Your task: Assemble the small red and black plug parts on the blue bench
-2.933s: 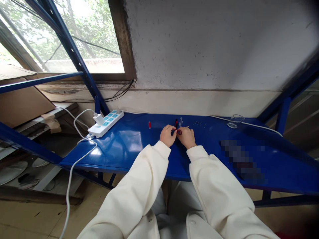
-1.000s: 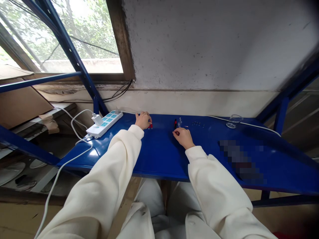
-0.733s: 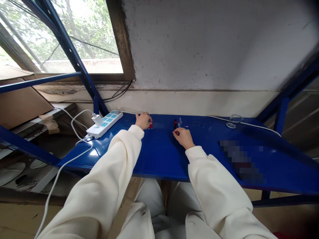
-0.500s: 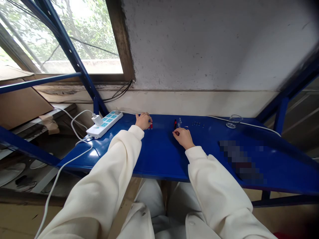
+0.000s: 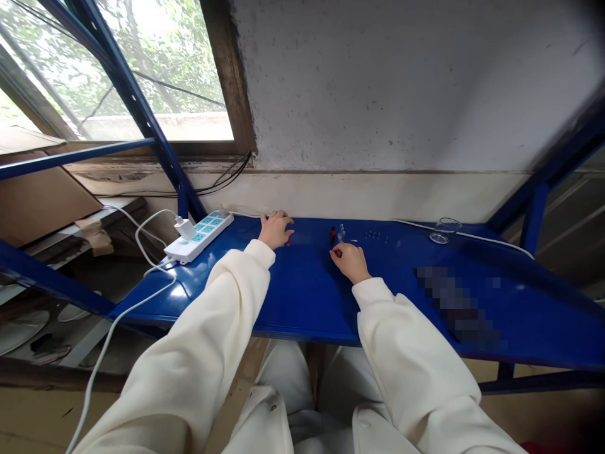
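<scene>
At the back left of the blue table, my left hand (image 5: 275,229) has its fingers apart, with nothing visible in them. Close by its thumb is a small red piece (image 5: 288,241), partly covered by the hand. My right hand (image 5: 350,261) is closed in a pinch low over the table; whatever lies between its fingertips is too small to make out. Just beyond those fingertips sit small red and black pieces (image 5: 333,236) beside some clear pieces (image 5: 341,233). A tiny light-coloured item (image 5: 354,240) lies to their right, then several small metal screw-like parts (image 5: 373,235).
A white power strip (image 5: 198,237) with a plugged-in adapter stands on the table's left. At the back right is a clear glass (image 5: 440,236), near a white cable (image 5: 496,241). A pixelated dark patch (image 5: 458,309) covers something on the right. Blue posts (image 5: 532,214) flank the table.
My left hand has shifted slightly right and its fingers have spread, now covering more of the red pieces. My right hand has barely moved and keeps its pinch.
</scene>
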Motion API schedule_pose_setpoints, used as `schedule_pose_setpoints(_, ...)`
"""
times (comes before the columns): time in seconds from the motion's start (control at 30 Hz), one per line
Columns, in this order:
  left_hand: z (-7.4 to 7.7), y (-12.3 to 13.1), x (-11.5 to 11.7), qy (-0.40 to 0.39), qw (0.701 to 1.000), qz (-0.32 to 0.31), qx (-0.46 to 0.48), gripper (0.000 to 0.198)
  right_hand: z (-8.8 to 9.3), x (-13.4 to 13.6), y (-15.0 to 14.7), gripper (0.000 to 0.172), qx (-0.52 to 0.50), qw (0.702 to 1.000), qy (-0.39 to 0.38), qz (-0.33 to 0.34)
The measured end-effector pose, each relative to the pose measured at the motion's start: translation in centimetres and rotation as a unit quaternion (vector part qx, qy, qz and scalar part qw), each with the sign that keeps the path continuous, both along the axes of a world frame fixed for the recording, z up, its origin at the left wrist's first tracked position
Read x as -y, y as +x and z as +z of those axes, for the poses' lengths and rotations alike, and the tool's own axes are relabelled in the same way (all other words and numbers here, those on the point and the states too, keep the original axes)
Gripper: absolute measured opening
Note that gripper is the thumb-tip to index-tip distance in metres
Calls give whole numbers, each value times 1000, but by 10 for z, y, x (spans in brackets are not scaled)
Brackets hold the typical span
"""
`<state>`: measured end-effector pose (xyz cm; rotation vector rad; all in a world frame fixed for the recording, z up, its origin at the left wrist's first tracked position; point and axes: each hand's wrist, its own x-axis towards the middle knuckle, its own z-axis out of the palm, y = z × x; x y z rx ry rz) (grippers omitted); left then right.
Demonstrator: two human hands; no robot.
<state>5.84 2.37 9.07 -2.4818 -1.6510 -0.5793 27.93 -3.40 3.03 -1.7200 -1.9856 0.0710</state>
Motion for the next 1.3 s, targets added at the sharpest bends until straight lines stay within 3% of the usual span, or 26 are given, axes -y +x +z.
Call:
schedule_pose_setpoints(0.13, 3, 21, 18, 26, 994, -100, 21, 27, -4, -3, 3, 22, 6, 998, -26, -64)
schedule_pose_setpoints(0.27, -10, 48, 33, 1, 983, -182, -2, 32, -6, -4, 5, 21, 7, 993, -35, -111)
schedule_pose_setpoints(0.47, -38, 79, 36, -43, 989, -142, 2, 52, -6, -5, 7, 20, 8, 987, -30, -158)
schedule_pose_setpoints(0.6, -49, 94, 35, -46, 992, -120, 5, 53, -7, -8, 9, 20, 7, 985, -23, -169)
schedule_pose_setpoints(0.77, -53, 105, 33, -51, 994, -97, 22, 44, -12, -13, 12, 21, 6, 986, -19, -164)
schedule_pose_setpoints(1.0, -58, 110, 20, -40, 985, -76, 150, 24, -18, -20, 13, 27, 6, 986, -21, -166)
schedule_pose_setpoints(1.3, -55, 100, 27, -4, 980, -61, 190, 16, -23, -30, 13, 27, -18, 985, -17, -169)
